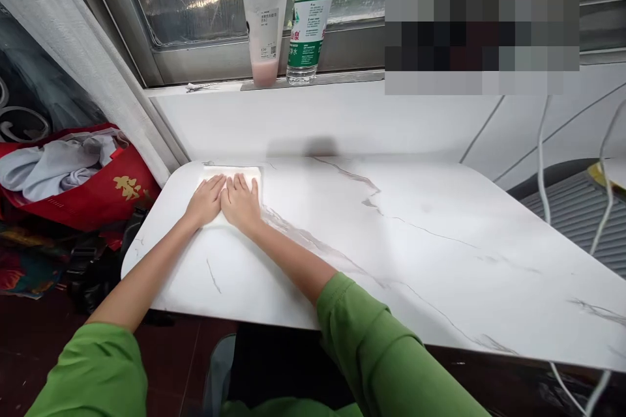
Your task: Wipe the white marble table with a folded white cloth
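Note:
A folded white cloth (254,177) lies flat near the far left corner of the white marble-patterned table (420,254). My left hand (205,201) rests palm down on the cloth's left part, its fingers stretched out flat. Right beside it, my right hand (241,201) presses on the cloth with fingers extended and slightly spread. The hands touch or nearly touch at the fingers. Neither one grips the cloth; part of it is hidden under them.
On the window sill stand a plastic cup with pink drink (265,32) and a clear bottle with a green label (309,32). A red bag (122,176) holding grey cloth sits left of the table. White cables (542,163) hang at the right.

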